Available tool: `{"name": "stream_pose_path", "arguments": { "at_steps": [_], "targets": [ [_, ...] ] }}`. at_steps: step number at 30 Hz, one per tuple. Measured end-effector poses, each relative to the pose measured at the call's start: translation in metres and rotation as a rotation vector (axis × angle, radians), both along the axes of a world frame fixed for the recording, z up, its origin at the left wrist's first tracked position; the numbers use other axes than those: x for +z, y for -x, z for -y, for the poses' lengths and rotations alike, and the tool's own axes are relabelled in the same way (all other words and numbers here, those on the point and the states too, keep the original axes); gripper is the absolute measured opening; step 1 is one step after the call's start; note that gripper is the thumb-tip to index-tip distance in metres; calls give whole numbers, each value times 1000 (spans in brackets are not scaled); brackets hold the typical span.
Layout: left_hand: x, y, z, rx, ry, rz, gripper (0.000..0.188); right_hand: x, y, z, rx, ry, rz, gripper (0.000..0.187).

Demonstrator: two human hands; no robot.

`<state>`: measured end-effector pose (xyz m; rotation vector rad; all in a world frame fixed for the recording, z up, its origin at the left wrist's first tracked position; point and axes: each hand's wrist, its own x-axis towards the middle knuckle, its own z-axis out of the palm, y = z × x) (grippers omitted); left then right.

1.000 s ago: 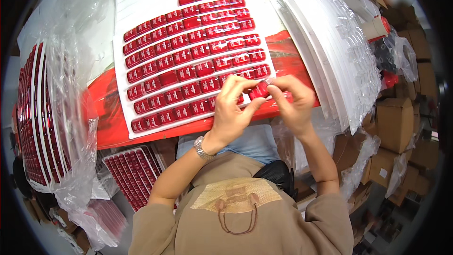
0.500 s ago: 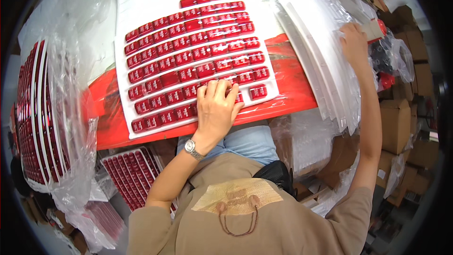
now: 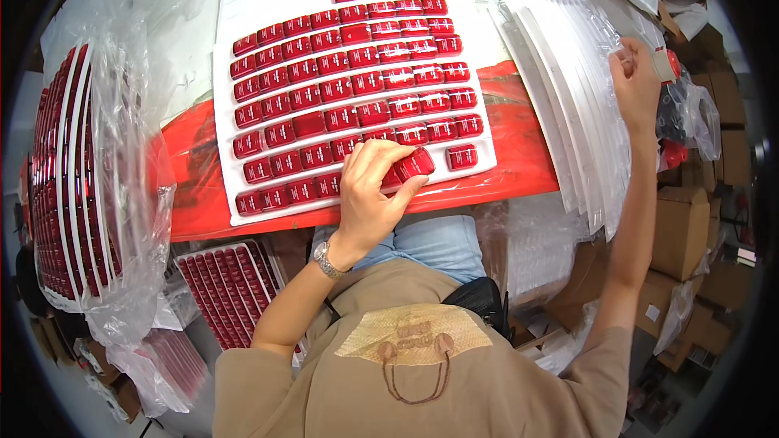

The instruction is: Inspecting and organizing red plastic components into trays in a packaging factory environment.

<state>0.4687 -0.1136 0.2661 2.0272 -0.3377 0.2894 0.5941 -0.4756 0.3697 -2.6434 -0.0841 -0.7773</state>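
Observation:
Rows of small glossy red rectangular pieces with pale print sit in the slots of a white plastic tray (image 3: 365, 204). My left hand (image 3: 369, 191), a watch on its wrist, pinches one red piece (image 3: 415, 164) between thumb and fingers, tilted up out of the nearest row. Just right of it, another red piece (image 3: 462, 156) lies in its slot. My right hand (image 3: 637, 73) is raised past a stack of white plastic trays (image 3: 560, 89), its fingers curled together; what they hold, if anything, is too small to make out. A white-and-red roll (image 3: 667, 66) is beside it.
Red sheeting (image 3: 519, 134) covers the table's near part. Filled trays (image 3: 69, 186) stand on edge in clear plastic at left. Below the table is another filled tray (image 3: 223, 292). Cardboard boxes (image 3: 680, 231) are piled at right.
My left hand has lifted a red piece up from the near row. My right hand has come away from the stacked trays' edge, its fingers curling. The view has shifted slightly.

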Motion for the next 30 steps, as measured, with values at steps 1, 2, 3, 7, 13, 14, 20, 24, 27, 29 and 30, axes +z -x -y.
{"name": "stream_pose_path", "arguments": {
  "at_steps": [1,2,3,7,13,14,20,24,27,29,30],
  "targets": [
    [-2,2,3,0,147,-34,32,7,20,-36,141,-254,-107,28],
    [-1,5,5,10,141,-40,32,5,42,-78,288,-518,-218,27],
    [5,7,8,-22,200,-59,32,2,68,-124,397,-696,-325,27],
    [12,11,23,-81,401,-124,36,-49,114,-189,513,-489,-123,25],
    [1,5,11,-16,509,-243,36,-33,117,-158,694,-144,-468,40],
    [4,1,7,-32,114,-54,34,-26,106,-136,603,-172,-350,32],
    [-15,-6,28,-94,-440,165,35,5,33,17,-56,571,-123,23],
    [-6,1,4,-3,-466,155,44,-7,21,42,-18,731,-344,13],
    [-5,3,-30,15,-486,99,41,-2,17,34,-33,642,-406,5],
    [-8,4,-37,-12,-455,95,38,-5,13,39,-42,625,-411,3],
    [-7,4,-37,-32,-466,117,36,-9,11,51,37,590,-416,4]
  ]
}}
